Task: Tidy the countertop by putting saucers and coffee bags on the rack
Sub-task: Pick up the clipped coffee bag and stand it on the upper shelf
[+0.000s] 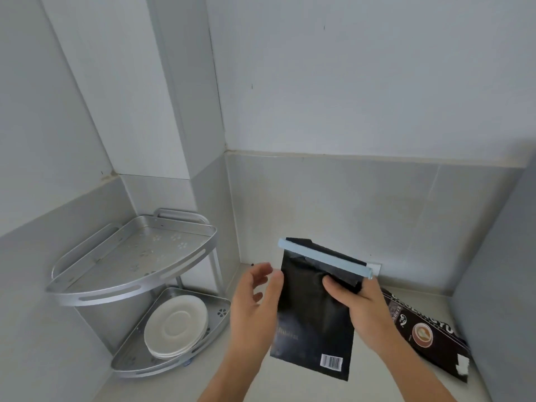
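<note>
A black coffee bag [313,323] with a pale blue sealing clip [324,258] across its top hangs upright above the countertop, with my right hand [362,309] shut on its upper right part. My left hand [255,303] is open beside the bag's left edge, its thumb close to or touching that edge. A second dark coffee bag [426,335] with a cup picture lies flat on the counter at the right. The silver two-tier corner rack [136,268] stands at the left. A stack of white saucers [177,323] lies on its lower shelf. The upper shelf holds nothing.
Grey tiled walls close in the counter at the back, left and right. A small white object [375,267] sits at the wall behind the held bag. The pale countertop [290,384] runs between the rack and the lying bag.
</note>
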